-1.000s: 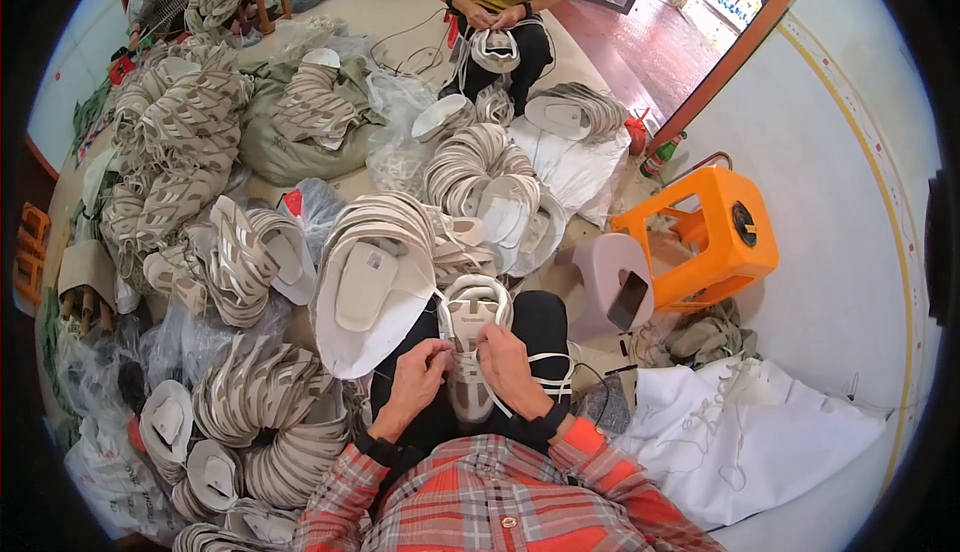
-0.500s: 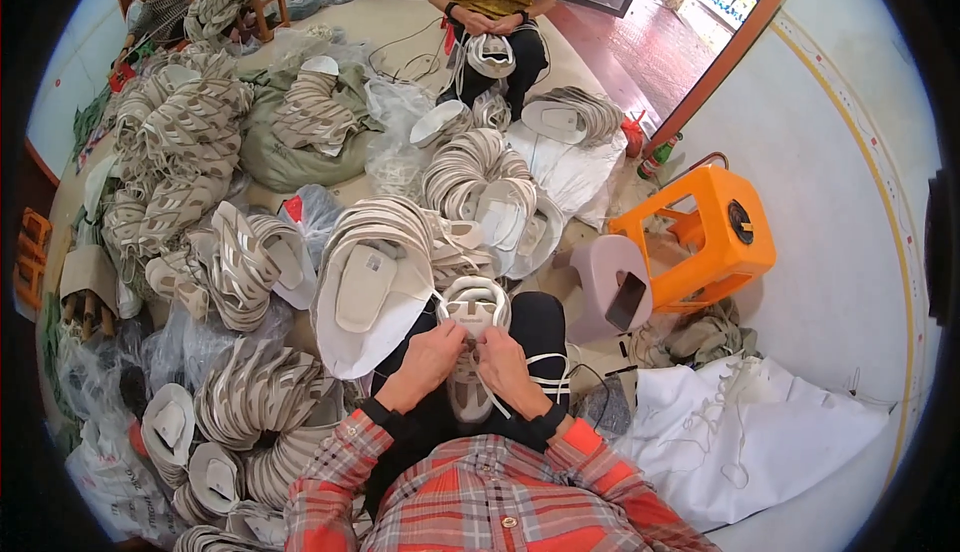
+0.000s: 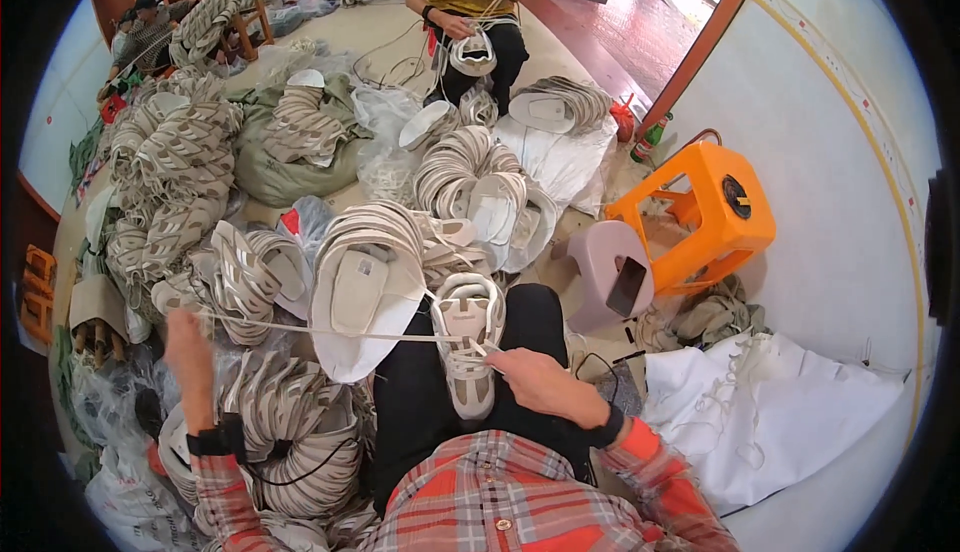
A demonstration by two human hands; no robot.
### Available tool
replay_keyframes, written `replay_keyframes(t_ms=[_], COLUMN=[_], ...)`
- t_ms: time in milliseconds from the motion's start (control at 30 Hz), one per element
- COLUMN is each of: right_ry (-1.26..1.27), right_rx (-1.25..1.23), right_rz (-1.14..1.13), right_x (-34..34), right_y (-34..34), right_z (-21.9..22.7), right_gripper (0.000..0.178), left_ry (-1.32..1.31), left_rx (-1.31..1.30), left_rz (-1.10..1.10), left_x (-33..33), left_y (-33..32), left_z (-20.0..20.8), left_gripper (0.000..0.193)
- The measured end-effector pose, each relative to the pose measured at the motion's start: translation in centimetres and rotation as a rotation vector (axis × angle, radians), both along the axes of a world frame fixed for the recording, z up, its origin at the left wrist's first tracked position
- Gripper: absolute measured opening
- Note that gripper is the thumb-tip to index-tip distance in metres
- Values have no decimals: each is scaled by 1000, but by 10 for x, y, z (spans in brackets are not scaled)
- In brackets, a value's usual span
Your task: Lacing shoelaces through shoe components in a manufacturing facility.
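Shoe (image 3: 470, 380) w/ small tongue lettering (image 3: 460, 319), lace (image 3: 395, 337) taut in L fingers (image 3: 184, 326).

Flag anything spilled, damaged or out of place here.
No spill or damage visible. Mildly untidy: the white sheet at right lies rumpled, unlike the neatly nested shoe uppers left of centre. The shoe being laced shows nothing odd.

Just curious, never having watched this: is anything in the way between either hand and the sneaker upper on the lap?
Nothing visible blocks the right hand, right beside the sneaker upper. Between it and the left hand sits a stack of uppers; the stretched lace crosses its near part. Whether they touch, I can't tell.
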State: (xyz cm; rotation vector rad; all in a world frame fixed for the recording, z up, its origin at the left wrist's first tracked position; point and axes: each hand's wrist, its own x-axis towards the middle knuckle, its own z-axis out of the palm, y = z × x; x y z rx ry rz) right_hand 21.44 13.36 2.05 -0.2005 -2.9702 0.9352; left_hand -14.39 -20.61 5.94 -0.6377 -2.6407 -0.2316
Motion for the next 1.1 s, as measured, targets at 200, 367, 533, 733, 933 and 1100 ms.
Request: replay_keyframes(t_ms=[200,367,533,733,933,1100], right_ry=[119,-1,176,364,297,204], right_rx=[-40,-491,-539,-427,-447,-527], right_rz=[-216,-439,-373,-401,-548,-446], right_x=[-34,-39,-35,-28,-13,-16], right_y=[3,0,-10,-5,36,35], right_z=[-43,-36,-32,-31,-35,-56], right_gripper=[25,30,36,29,16,14], left_ry=[132,-263,-1035,-1002,-1097,-1013], left_rx=[67,231,545,316,180,186], left_rz=[282,-107,-676,-931,-840,-843], left_x=[-24,69,193,192,193,201], left_y=[-66,26,183,223,216,219], left_z=[-2,-53,-76,-80,-65,-75], left_gripper=[6,21,21,19,16,15])
